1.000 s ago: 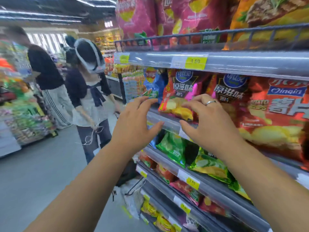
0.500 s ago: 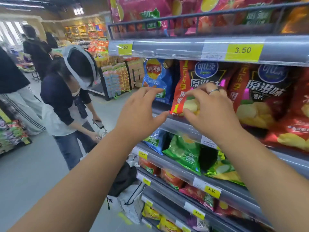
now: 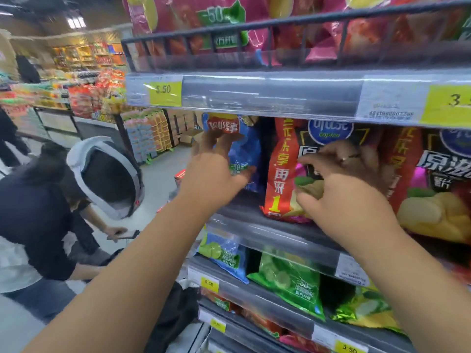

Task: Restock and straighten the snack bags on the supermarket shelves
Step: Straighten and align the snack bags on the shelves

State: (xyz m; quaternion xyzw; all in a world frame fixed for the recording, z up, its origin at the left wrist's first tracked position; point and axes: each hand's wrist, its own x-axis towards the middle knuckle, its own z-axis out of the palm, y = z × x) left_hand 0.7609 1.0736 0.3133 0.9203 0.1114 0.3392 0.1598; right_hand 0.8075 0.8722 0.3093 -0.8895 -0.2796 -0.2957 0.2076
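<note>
On the middle shelf point(image 3: 267, 234) a blue chip bag point(image 3: 248, 149) stands at the left end, with a red chip bag point(image 3: 279, 171) beside it and another red bag point(image 3: 433, 179) further right. My left hand point(image 3: 214, 171) lies against the front of the blue bag, fingers straight and pointing up over its logo. My right hand point(image 3: 344, 187) has curled fingers and thumb pinching the front of the first red bag, low on its face.
The upper shelf rail point(image 3: 254, 95) with yellow price tags hangs just above my hands, with pink bags behind a wire guard. Green bags point(image 3: 290, 281) fill the shelf below. A person wearing a headset point(image 3: 102, 179) bends in the aisle at left, over a black bag point(image 3: 178, 309).
Both hands moved forward and up to the shelf. My left hand went from mid-air onto the blue bag. My right hand closed on the red bag's front. The view came closer.
</note>
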